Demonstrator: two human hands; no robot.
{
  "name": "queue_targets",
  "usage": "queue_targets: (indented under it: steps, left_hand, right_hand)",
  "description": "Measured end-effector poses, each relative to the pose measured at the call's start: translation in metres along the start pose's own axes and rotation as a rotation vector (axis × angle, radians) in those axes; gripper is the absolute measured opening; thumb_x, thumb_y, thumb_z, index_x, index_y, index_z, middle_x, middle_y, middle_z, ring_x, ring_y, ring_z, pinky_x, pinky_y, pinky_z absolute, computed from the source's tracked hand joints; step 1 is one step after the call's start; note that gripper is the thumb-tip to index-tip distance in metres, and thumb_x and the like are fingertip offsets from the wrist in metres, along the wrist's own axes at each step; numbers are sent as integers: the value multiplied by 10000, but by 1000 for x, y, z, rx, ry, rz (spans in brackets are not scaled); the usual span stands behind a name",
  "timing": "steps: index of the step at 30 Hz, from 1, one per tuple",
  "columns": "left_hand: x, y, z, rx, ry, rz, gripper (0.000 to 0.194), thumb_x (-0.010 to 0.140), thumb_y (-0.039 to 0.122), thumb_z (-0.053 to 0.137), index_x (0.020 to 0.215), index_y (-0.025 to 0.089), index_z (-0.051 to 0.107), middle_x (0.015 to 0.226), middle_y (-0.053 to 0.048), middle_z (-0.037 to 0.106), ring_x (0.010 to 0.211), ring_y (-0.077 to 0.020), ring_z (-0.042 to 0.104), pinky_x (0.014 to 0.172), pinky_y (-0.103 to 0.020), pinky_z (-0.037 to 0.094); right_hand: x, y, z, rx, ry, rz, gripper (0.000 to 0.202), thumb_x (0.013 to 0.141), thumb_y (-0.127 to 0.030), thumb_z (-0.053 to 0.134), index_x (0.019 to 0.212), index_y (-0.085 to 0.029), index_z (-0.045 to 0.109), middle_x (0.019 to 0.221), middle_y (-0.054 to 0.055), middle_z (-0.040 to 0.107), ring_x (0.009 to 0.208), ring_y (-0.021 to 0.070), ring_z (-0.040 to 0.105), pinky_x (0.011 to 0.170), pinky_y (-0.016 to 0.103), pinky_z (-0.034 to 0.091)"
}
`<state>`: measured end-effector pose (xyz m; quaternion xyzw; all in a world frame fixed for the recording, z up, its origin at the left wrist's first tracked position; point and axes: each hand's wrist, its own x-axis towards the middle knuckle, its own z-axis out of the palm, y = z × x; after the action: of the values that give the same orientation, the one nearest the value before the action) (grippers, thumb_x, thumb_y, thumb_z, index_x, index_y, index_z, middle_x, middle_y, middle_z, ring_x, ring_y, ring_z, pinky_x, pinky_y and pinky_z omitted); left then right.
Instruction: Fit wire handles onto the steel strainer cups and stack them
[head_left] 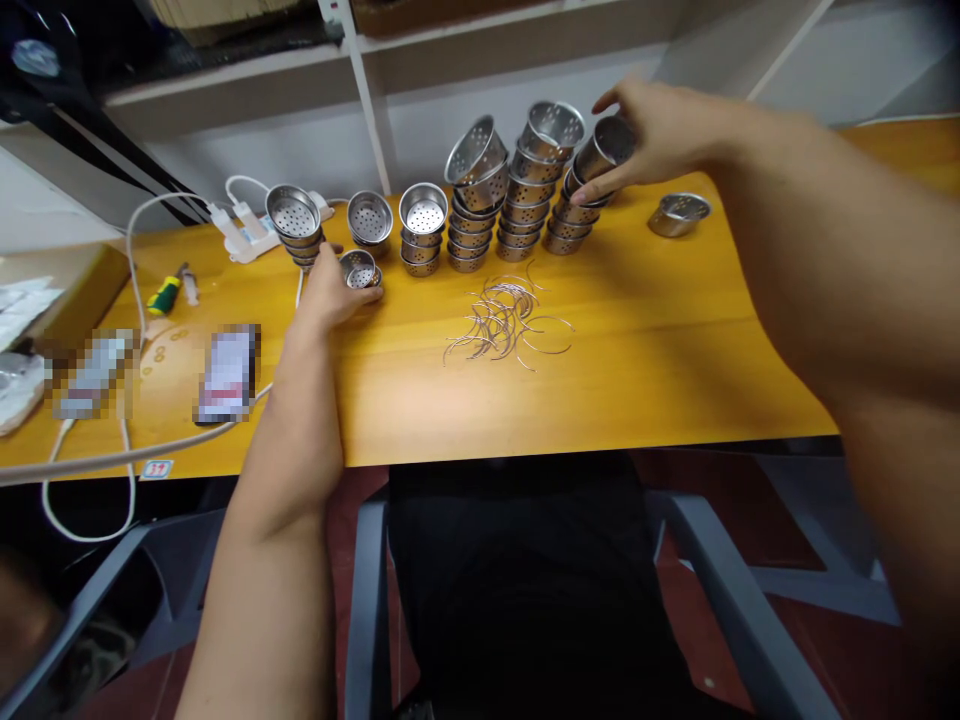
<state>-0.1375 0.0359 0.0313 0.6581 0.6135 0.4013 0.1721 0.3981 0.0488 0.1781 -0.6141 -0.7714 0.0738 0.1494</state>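
Perforated metal cups stand in a row of stacks along the back of the table. At the left, my left hand point(335, 289) curls around a small perforated metal cup point(361, 270), thumb along its near side. The far fingers are partly hidden. Just behind that hand rises a stack of cups point(293, 215). On the right, my right hand point(646, 132) grips the tilted top cup point(609, 146) of the rightmost stack, thumb low on the near side and fingers behind. Beside it, the neighbouring tall stack point(532, 188) leans slightly. A single cup point(679, 214) sits apart, farther right.
Thin curved wires point(504, 318) lie in a loose pile mid-table. To the left are a phone point(226, 374), a second pixelated device point(96, 374), a green-and-yellow screwdriver point(165, 294) and a white power strip point(253, 236) with cables. Shelving stands behind the table.
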Motion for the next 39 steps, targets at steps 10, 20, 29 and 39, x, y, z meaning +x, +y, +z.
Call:
queue_targets:
  steps: [10,20,29,39]
  left_hand:
    - [-10,24,6,39,76,-60,1136,399,818,1227,1078,298,479,1498,-148,786,1545,-365,735,1297,-585,505]
    - [-9,27,33,50,85,4,911,766,589,1209,1306,212,579,1793,-253,655,1723,-370,621,1434,-599,439]
    - [-16,43,17,160,236,332,859,933,705,1039,1554,291,613,1718,-176,688,1703,-466,614,1424,-732,545]
    - [-38,85,43,34,6,646,347,1117,605,743,1153,260,717,1110,-69,787,859,-203,729,828,-417,638]
  right_hand:
    - [-29,12,3,90,79,44,1430,868,-391,1174,2006,-213,326,1918,331,494,1682,483,665,1469,644,531]
    - [-96,81,34,291,540,65,687,1019,-276,841,1692,-308,708,1614,232,834,1452,360,851,1252,561,671]
    - [-91,106,76,52,470,541,779,1054,-41,910,1779,-63,626,1849,339,554,1719,307,652,1454,415,489]
    - [-89,101,109,114,301,543,460,1173,-277,929,1533,-4,847,1701,328,641,1358,199,717,1190,310,509]
